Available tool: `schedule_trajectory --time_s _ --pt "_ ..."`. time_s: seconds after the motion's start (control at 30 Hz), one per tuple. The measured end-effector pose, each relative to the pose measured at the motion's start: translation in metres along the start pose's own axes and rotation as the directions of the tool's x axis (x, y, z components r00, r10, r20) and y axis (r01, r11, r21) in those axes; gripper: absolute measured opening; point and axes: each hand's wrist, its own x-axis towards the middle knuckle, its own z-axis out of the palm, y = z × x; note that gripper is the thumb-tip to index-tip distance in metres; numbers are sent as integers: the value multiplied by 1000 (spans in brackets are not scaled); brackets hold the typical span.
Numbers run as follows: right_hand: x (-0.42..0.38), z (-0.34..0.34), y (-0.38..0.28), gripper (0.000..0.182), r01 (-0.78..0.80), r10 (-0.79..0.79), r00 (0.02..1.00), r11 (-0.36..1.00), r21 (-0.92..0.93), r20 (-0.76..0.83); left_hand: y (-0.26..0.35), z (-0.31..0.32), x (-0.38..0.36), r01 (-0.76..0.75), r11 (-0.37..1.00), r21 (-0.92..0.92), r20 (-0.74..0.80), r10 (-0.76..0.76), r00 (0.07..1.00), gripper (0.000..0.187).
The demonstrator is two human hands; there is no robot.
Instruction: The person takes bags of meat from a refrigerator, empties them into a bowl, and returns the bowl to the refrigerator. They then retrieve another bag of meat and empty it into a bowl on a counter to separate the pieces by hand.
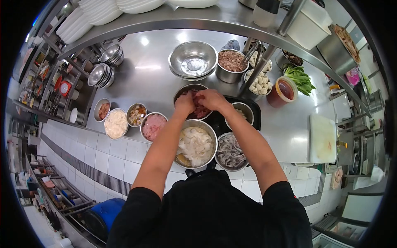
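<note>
As we leaned over a steel counter, our L hand and R hand were close tog. over dark red meat, just beyond some white slices; fingertips were hidden, so we couldn't tell what they pinched. Our R forearm hid pt. of a small bowl; red scale markings were too tiny to read.

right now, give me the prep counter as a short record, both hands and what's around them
left hand: in the red meat, fingertips hidden
right hand: in the same meat, close beside the left hand
nearer the body: white pieces and gray strips, in separate bowls
to the left: pink meat
beyond the hands: stacked steel bowls
to the right: sauce tub, greens, white board
</note>
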Motion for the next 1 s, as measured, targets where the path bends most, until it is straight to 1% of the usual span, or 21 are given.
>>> schedule_trajectory --time_s 0.07,0.17,0.23,0.27,0.37,0.43,0.47,0.53,0.57,0.6,0.63,0.67,0.7,0.73,0.77,0.8,0.83,0.87,0.93,0.97,1.0 --pt "-2 -1 5 36 22 -21 999 999 29 -34 4 4 5 20 998 -59 -51 -23 998 40" --pt "-3 -5 7 36 -14 16 1000 997 81 -24 5 -14 6 59 990 -128 13 -58 998 36" --pt "-1 -1 16 36 -12 18 998 994 108 -57 5 -25 5 -18 992 -123 23 21 1000 31" --pt "1 1 20 36 -10 21 996 991 134 -86 4 -30 7 -18 992 -122 24 21 1000 31" --pt "1 0 11 40 -43 64 991 985 165 -120 -7 -46 11 -23 978 -208 12 26 1000 31" --pt "4 -1 5 43 -15 29 994 990 142 -101 -17 -54 14 -98 943 -318 45 118 992 32" --pt "7 -2 2 47 8 3 996 992 122 -87 -21 -58 16 -94 944 -317 37 112 993 32" --pt "7 -1 -2 49 33 -23 997 990 135 -77 -25 -61 15 -45 842 -537 81 105 991 36" --pt "7 0 -3 51 55 -45 997 988 147 -66 -27 -63 15 -40 842 -537 84 101 991 36" --pt "6 -2 -7 51 58 -49 997 987 148 -63 -24 -79 11 23 719 -695 135 98 986 36" --pt "5 -4 -11 55 47 -47 999 981 190 -2 -23 -89 8 94 566 -819 184 105 977 38" --pt "5 -6 -15 58 34 -48 997 973 230 58 -23 -96 6 96 566 -819 184 100 978 38" --pt "7 -2 -12 58 36 -51 997 973 230 61 -23 -101 5 126 507 -853 209 109 972 40" --pt "11 5 -6 56 48 -67 996 952 302 54 -24 -101 5 156 446 -881 232 122 965 43" --pt "16 12 0 55 61 -84 995 927 370 46 -24 -101 3 155 445 -882 229 119 966 43" --pt "17 16 3 55 62 -85 995 927 370 47 -26 -95 0 195 370 -908 258 128 958 46" --pt "17 19 5 54 57 -90 994 896 439 55 -27 -89 -2 235 294 -926 286 141 948 49" --pt "17 22 9 54 49 -93 994 861 507 61 -28 -84 -3 236 295 -926 287 144 947 49" --pt "9 16 4 54 12 -49 997 863 504 60 -30 -74 -9 205 166 -964 241 234 942 55" --pt "6 13 0 55 -18 -13 998 865 502 58 -29 -69 -10 206 165 -964 241 233 942 55" --pt "4 12 -4 55 -17 -15 998 865 502 60 -26 -65 -11 119 279 -953 189 239 952 57"
